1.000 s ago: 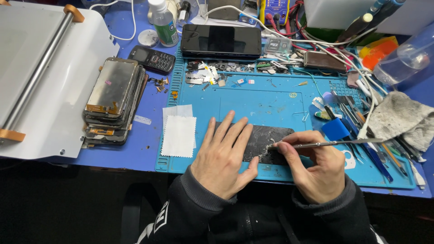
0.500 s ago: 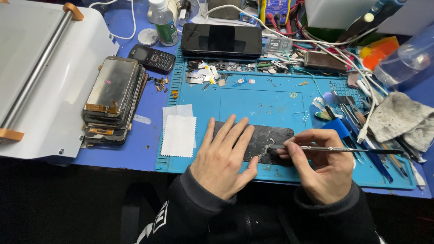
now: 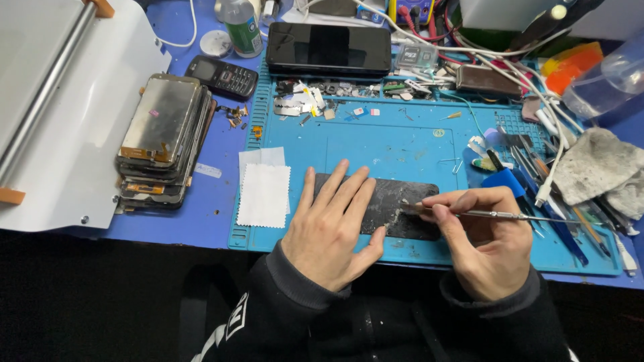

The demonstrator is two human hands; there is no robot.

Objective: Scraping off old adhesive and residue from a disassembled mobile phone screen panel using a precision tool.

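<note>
Head cam: left hand [image 3: 333, 224] lies flat, fingers spread, pressing a dark phone panel [image 3: 396, 201] onto the blue mat [image 3: 389, 144] on the worktop. Right hand [image 3: 486, 245] has its grip pinched around a thin metal tool [image 3: 496, 215], tip touching the panel's right part.

Lighting: bright, even, from overhead; blue work mat [image 3: 402, 141] well lit w/ soft, short shadows. Glare on metal roller [image 3: 47, 94] at 10 o'clock and on dark phone screen [image 3: 329, 47] at 12. Lower edge, 6 o'clock, dark. Focus sharp at centre; slight wide-angle stretch twd corners.
</note>
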